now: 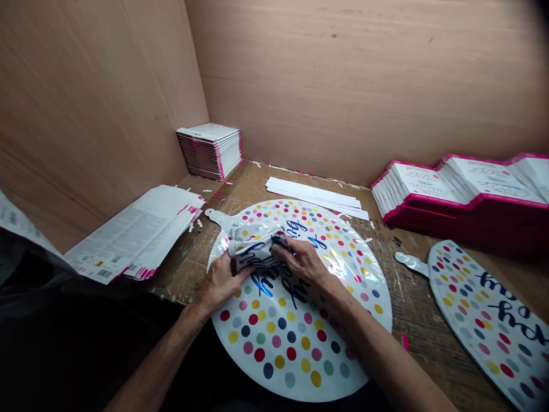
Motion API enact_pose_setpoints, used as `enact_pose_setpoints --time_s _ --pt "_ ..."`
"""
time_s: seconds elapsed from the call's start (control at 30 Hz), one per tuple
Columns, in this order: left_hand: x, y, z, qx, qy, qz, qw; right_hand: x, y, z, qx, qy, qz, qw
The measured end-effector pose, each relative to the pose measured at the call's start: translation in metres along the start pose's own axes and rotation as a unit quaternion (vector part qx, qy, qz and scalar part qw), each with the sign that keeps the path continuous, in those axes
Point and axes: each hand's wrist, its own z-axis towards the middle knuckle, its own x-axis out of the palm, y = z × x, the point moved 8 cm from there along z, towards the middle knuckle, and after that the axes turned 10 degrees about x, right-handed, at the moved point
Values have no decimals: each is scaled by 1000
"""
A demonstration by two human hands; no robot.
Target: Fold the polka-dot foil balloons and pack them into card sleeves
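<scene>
A folded foil balloon (253,247), white with dots and blue lettering, is gripped between my two hands. My left hand (221,286) holds its lower left edge, fingers closed round it. On its right side my right hand (302,260) pinches the folds; some fingertips are hidden. Directly beneath lies a flat round foil balloon (300,349) with coloured dots, blue script and a white tail (217,217) at its upper left. Further right rests a second flat dotted balloon (484,320), cut off by the frame edge.
Printed card sleeves (141,229) lie fanned at left. A stack of folded packets (210,150) stands in the back corner, and pink-edged packets (463,189) line the right. White strips (317,197) lie behind the balloon. Wooden panels (343,86) wall the cardboard-covered table (403,297).
</scene>
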Motion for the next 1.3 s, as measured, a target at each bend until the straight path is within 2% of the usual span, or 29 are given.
enact_pose_setpoints --time_s 0.07,0.13,0.23,0.3,0.37,0.47,0.53,0.6,0.67,0.77,0.83,0.93,1.0,1.07,1.13,1.2,1.3 --pt "-3 -1 0 -13 0 -9 1000 6 3 -11 -60 33 -2 998" --pt "-7 -6 0 5 17 -14 1000 10 4 -25 -112 59 -17 992" --pt "-12 -10 -1 41 51 -2 998 15 6 -34 -144 70 -65 985" --pt "-14 -6 -1 32 49 18 998 17 4 -24 -90 58 -83 991" --pt "-17 3 0 -6 19 59 998 15 -3 -5 21 21 -86 996" --pt "-18 6 6 -39 -34 171 984 16 -12 19 171 -23 -119 978" --pt "-18 -3 12 -25 -70 266 961 21 -11 29 211 -16 -168 963" --pt "-13 -13 18 -9 -74 350 934 23 -7 33 224 -3 -215 950" --pt "-3 -19 25 -4 -40 404 914 20 0 35 231 -5 -267 936" --pt "7 -20 30 -5 19 428 904 16 25 52 157 -12 -335 929" --pt "6 -19 31 -11 33 428 903 24 38 69 91 50 -341 934" --pt "-4 -19 28 -8 -1 406 914 33 41 83 65 151 -317 934" --pt "-17 -18 23 -4 -61 355 933 30 40 80 53 166 -302 937" --pt "-25 -11 19 -17 -98 267 959 26 38 64 29 172 -262 949" --pt "-21 1 18 -37 -83 158 983 23 36 44 6 174 -206 963" --pt "-10 9 19 -50 -52 45 996 21 33 26 -1 178 -157 972" --pt "3 15 22 -52 -49 -49 996 19 24 13 54 169 -173 969"
